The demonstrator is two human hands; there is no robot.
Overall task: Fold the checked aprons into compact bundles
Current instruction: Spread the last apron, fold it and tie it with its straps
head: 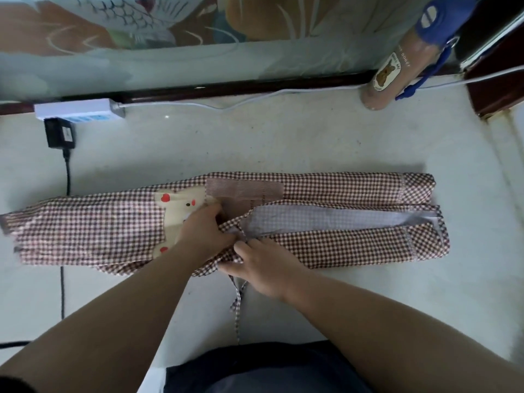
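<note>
I looked down on a pale, smooth floor (312,137) that ran back to a dark rail (226,87) under a wall panel (141,38) painted with fish. The checked apron (354,188) lay across the middle of the floor as a long band, its sides folded inward. My left hand (204,225) pinched the folded edge at the centre. My right hand (263,265), touching it, gripped bunched cloth at the near edge, with a tie (236,302) trailing toward me. A white power strip (76,109), a black adapter (60,133) and a tan bottle (397,72) sat by the rail. A black cable (67,171) passed under the apron's left end.
</note>
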